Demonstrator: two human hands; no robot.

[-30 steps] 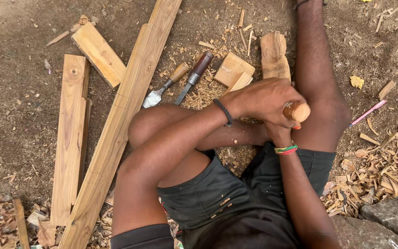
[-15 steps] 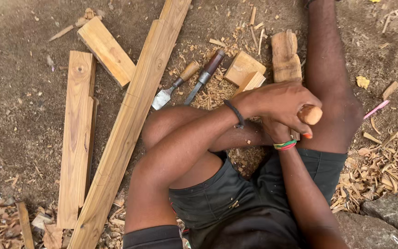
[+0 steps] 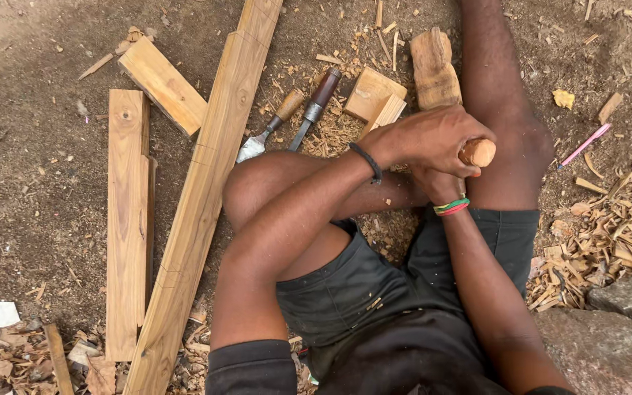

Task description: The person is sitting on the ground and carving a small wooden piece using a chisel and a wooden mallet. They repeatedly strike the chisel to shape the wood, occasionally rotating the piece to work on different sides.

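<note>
I sit on bare soil with my left knee bent and my right leg stretched out. My left hand (image 3: 422, 137), a black band on its wrist, is wrapped over a round wooden handle (image 3: 477, 153); only the handle's butt end shows. Just beneath it sits my right hand (image 3: 434, 184), with green and red bangles at the wrist, closed on the same handle and mostly covered by the left. Whatever lies below the handle is hidden by the hands and my right thigh.
Two chisels (image 3: 271, 129) (image 3: 317, 104) lie beyond my left knee beside small wooden blocks (image 3: 374, 95) and a carved chunk (image 3: 434, 67). A long plank (image 3: 206, 197) and shorter boards (image 3: 127, 219) lie left. A pink pencil (image 3: 584, 145), shavings (image 3: 608, 241) and a stone (image 3: 612, 311) lie right.
Both hands stay clasped on the handle. They have shifted slightly right in the view as the camera moved.
</note>
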